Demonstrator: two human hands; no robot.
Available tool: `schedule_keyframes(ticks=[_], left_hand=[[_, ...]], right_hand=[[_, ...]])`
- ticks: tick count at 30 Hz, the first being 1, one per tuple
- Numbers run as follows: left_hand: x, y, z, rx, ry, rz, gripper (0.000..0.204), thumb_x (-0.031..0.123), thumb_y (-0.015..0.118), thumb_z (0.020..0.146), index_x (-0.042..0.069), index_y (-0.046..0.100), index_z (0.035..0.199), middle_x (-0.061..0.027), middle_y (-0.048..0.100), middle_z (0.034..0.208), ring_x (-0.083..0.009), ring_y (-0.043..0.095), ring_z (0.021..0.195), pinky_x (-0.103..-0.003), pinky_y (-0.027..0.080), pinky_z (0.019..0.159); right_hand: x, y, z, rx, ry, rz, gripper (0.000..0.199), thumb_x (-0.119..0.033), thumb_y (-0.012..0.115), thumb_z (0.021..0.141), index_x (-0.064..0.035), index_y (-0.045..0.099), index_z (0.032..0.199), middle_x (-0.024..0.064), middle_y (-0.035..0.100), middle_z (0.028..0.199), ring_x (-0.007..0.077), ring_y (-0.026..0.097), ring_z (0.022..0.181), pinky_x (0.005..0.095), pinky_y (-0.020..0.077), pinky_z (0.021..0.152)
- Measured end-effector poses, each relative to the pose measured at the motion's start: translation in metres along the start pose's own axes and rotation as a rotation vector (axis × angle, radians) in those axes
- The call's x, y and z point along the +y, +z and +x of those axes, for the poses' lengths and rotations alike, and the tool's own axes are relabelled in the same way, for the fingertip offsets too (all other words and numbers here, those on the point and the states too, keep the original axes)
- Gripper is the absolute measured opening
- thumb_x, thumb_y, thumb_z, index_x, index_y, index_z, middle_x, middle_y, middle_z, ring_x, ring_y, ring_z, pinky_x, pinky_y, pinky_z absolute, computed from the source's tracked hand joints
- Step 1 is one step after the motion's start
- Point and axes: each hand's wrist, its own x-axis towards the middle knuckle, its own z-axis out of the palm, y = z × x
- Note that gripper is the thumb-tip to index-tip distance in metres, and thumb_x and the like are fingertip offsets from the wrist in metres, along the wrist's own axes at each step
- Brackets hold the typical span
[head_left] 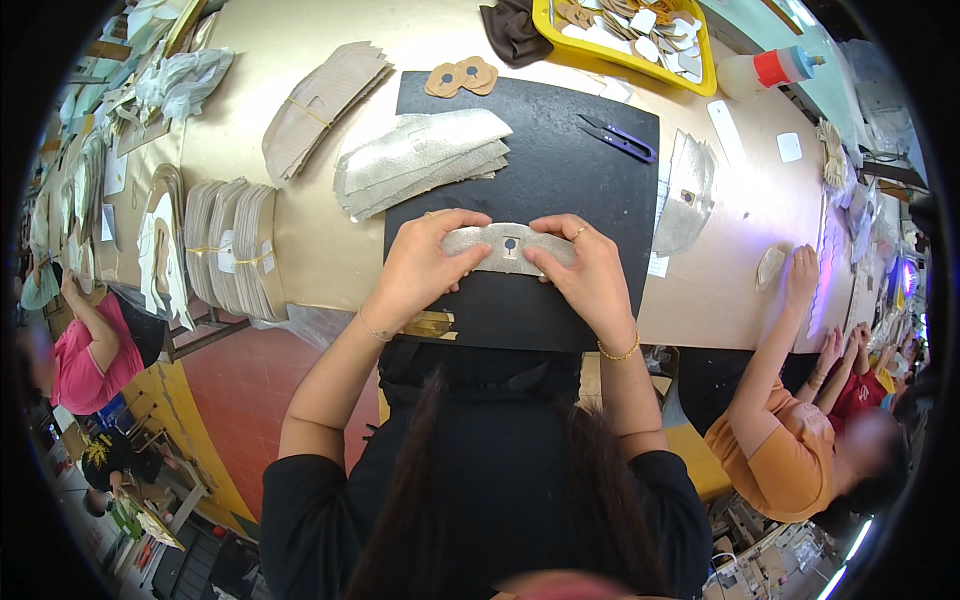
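Observation:
Both my hands hold a curved, silvery-grey cut piece (483, 240) over a black mat (540, 310). A small pale patch with a dark keyhole-like mark (511, 246) shows at its middle. My left hand (432, 252) pinches the left part, thumb in front and fingers behind. On the right part, my right hand (580, 262) grips in the same way, its thumb near the patch. Just beyond my left hand lies a fanned stack of similar silvery pieces (420, 150). Small tan rounded pieces with dark dots (461, 77) rest at the mat's far edge.
Purple-handled thread snips (618, 138) lie at the mat's far right, beside finished-looking silvery pieces (686, 195). A yellow tray (630, 62) of small cut pieces and a red-banded bottle (768, 70) stand behind. Tied brown stacks (325, 105) lie left. A co-worker in orange (775, 450) sits right.

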Motion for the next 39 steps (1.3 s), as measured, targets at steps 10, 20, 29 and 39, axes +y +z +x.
schedule_keyframes(ticks=[10, 20, 29, 39], left_hand=[[0.0011, 0.0006, 0.0000, -0.001, -0.016, 0.004, 0.032, 0.013, 0.079, 0.088, 0.001, 0.072, 0.117, -0.0057, 0.069, 0.095, -0.0061, 0.059, 0.055, -0.022, 0.048, 0.048], [0.0015, 0.0030, 0.0007, 0.010, 0.007, 0.089, 0.031, 0.011, 0.077, 0.088, 0.002, 0.071, 0.117, -0.0086, 0.069, 0.101, -0.0068, 0.060, 0.058, -0.023, 0.049, 0.048], [0.0026, 0.0042, 0.0013, 0.018, 0.033, 0.128, 0.031, 0.010, 0.076, 0.088, 0.003, 0.071, 0.118, -0.0093, 0.067, 0.095, -0.0075, 0.061, 0.060, -0.023, 0.050, 0.048], [0.0022, 0.0043, 0.0020, 0.029, 0.066, 0.141, 0.028, 0.012, 0.075, 0.088, 0.003, 0.070, 0.114, -0.0107, 0.066, 0.083, -0.0135, 0.063, 0.055, -0.028, 0.051, 0.053]], right_hand=[[0.0054, 0.0019, 0.0010, 0.013, -0.047, -0.022, 0.027, -0.007, 0.077, 0.087, 0.0036, 0.069, 0.110, 0.0125, 0.072, 0.103, 0.0158, 0.071, 0.073, 0.0284, 0.0583, 0.061], [0.0041, 0.0036, 0.0014, -0.005, -0.018, -0.059, 0.024, -0.010, 0.075, 0.089, 0.0020, 0.068, 0.109, 0.0122, 0.070, 0.103, 0.0185, 0.071, 0.070, 0.0310, 0.0566, 0.064], [0.0020, 0.0037, -0.0006, -0.003, 0.019, -0.006, 0.023, -0.011, 0.073, 0.091, 0.0000, 0.069, 0.110, 0.0129, 0.070, 0.100, 0.0212, 0.070, 0.063, 0.0341, 0.0553, 0.066], [0.0037, 0.0070, -0.0007, 0.005, -0.002, -0.097, 0.027, -0.010, 0.075, 0.090, 0.0014, 0.069, 0.114, 0.0122, 0.071, 0.107, 0.0177, 0.072, 0.069, 0.0285, 0.0589, 0.062]])
